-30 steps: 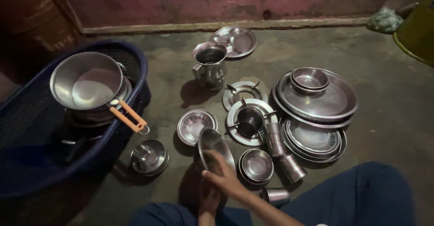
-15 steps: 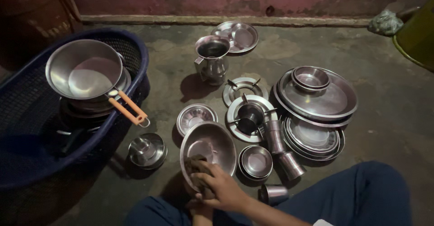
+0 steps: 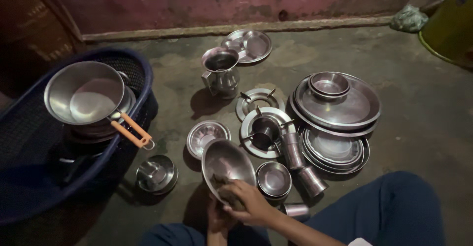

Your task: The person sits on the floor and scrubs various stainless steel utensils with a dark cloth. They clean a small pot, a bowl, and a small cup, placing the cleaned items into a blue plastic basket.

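Tilted further up since half a second ago, the steel bowl (image 3: pixel 227 164) now shows its hollow at a slant; right hand (image 3: pixel 249 204) grasping a dark scrub pad (image 3: pixel 225 193) against the bowl's near rim; left hand (image 3: pixel 217 218) clasps it from below; small bowl (image 3: pixel 274 179) on the floor just beside

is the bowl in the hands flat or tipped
Tipped: the steel bowl stands tilted on edge, inside facing the camera, right hand at its lower rim.
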